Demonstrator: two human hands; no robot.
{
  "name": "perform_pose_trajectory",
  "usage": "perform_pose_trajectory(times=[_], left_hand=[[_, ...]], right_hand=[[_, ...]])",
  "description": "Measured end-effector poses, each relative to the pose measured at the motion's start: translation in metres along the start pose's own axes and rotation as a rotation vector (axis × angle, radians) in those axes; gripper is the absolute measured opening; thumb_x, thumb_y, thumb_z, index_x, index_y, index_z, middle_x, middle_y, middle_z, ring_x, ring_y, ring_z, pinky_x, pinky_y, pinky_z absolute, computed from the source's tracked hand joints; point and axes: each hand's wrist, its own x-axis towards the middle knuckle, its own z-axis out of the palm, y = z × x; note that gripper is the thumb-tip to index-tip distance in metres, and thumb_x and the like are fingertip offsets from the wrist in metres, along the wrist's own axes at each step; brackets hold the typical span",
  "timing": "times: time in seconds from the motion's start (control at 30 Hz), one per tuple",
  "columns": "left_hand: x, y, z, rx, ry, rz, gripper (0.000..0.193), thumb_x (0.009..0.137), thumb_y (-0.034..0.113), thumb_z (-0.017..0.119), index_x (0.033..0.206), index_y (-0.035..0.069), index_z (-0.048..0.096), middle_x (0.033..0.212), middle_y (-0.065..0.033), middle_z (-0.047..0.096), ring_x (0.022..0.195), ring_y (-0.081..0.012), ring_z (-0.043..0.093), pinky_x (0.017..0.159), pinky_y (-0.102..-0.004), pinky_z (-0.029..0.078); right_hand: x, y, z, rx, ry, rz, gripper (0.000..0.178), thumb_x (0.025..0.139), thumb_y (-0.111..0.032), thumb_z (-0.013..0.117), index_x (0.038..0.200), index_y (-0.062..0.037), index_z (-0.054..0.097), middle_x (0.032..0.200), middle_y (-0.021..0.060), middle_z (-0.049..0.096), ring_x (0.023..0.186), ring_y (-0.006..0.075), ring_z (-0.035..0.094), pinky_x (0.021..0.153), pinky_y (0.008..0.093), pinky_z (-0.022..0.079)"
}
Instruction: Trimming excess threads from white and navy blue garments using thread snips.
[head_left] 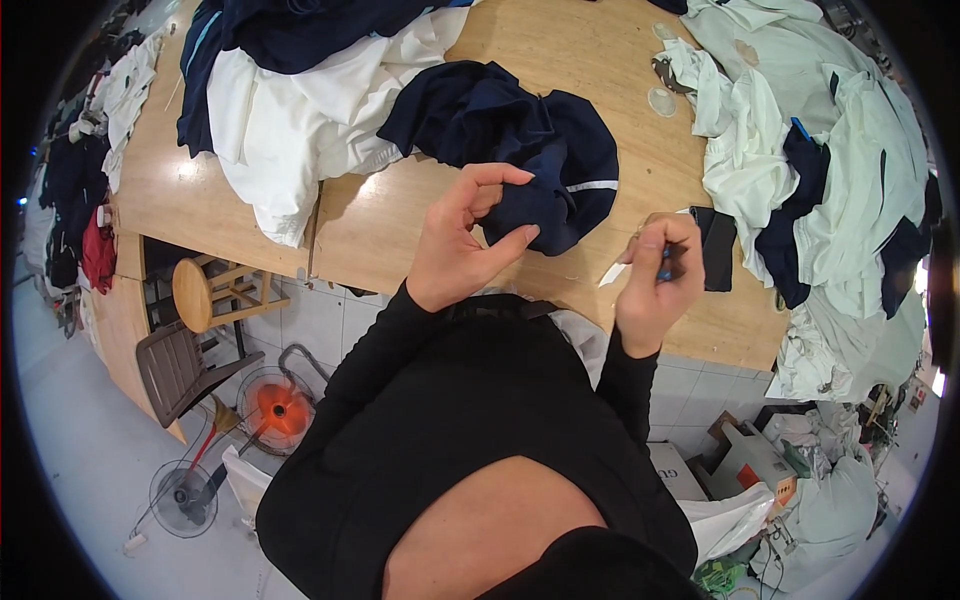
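Note:
A navy garment [560, 150] with a white stripe lies bunched on the wooden table [390, 240] in front of me. At its near edge is my left hand [465, 240], thumb and forefinger spread apart in a C shape. Their tips reach the cloth, and no fold is pinched between them. To the right of the garment, my right hand [660, 275] is closed around a small tool with a blue part [665, 265], mostly hidden by the fingers. A whitish sliver [612, 272] shows beside these fingers; I cannot tell whether it belongs to the tool.
White garments [290, 120] with navy ones on top are heaped at the far left. More white and navy clothes [850, 180] cover the right side. A dark flat rectangular object [714, 250] lies by my right hand. Below left stand a wooden stool [195, 295] and an orange-centred fan [278, 410].

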Motion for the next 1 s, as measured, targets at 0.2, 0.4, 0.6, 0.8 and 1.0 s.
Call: perform_pose_trajectory(times=[0.2, 0.4, 0.6, 0.8, 1.0], left_hand=[[0.001, -0.005, 0.003, 0.070, 0.018, 0.090, 0.040, 0.085, -0.006, 0.085, 0.121, 0.003, 0.069, 0.087, 0.0050, 0.062, 0.077, -0.0012, 0.049, 0.067, -0.0189, 0.036], [-0.002, -0.014, 0.005, 0.012, 0.044, 0.046, 0.025, 0.091, -0.005, 0.083, 0.113, 0.000, 0.072, 0.101, -0.0036, 0.072, 0.086, -0.0066, 0.064, 0.077, -0.0217, 0.050], [-0.006, -0.017, 0.000, -0.276, 0.024, -0.055, 0.013, 0.099, -0.005, 0.075, 0.107, 0.000, 0.065, 0.099, -0.0031, 0.068, 0.091, -0.0090, 0.065, 0.085, -0.0240, 0.053], [-0.011, -0.024, -0.003, -0.284, 0.009, -0.055, 0.013, 0.101, -0.003, 0.073, 0.107, 0.001, 0.063, 0.099, -0.0025, 0.067, 0.092, -0.0088, 0.065, 0.087, -0.0242, 0.053], [-0.012, -0.019, -0.003, -0.214, -0.054, -0.036, 0.014, 0.099, -0.005, 0.074, 0.107, 0.001, 0.063, 0.099, -0.0032, 0.067, 0.092, -0.0097, 0.066, 0.086, -0.0250, 0.054]], right_hand=[[-0.009, -0.024, -0.002, 0.271, -0.141, 0.118, 0.008, 0.104, -0.002, 0.063, 0.096, -0.0021, 0.060, 0.088, 0.0034, 0.060, 0.067, 0.0093, 0.053, 0.059, 0.0239, 0.039], [-0.015, -0.048, 0.017, 0.150, -0.474, -0.180, 0.009, 0.100, 0.002, 0.070, 0.094, -0.0028, 0.065, 0.087, 0.0046, 0.065, 0.070, 0.0100, 0.057, 0.058, 0.0254, 0.040], [-0.021, -0.017, 0.004, 0.411, -0.308, 0.304, 0.009, 0.106, -0.007, 0.064, 0.112, 0.0001, 0.061, 0.094, 0.0062, 0.063, 0.071, 0.0101, 0.051, 0.064, 0.0272, 0.042], [-0.013, -0.014, 0.019, -0.285, -0.303, -0.078, 0.028, 0.101, -0.009, 0.070, 0.123, 0.0021, 0.058, 0.099, 0.0145, 0.065, 0.078, 0.0276, 0.068, 0.067, 0.0362, 0.052], [-0.015, -0.017, 0.034, -0.378, -0.316, -0.159, 0.031, 0.085, -0.008, 0.085, 0.108, -0.0007, 0.066, 0.094, 0.0101, 0.067, 0.076, 0.0283, 0.070, 0.063, 0.0371, 0.053]])
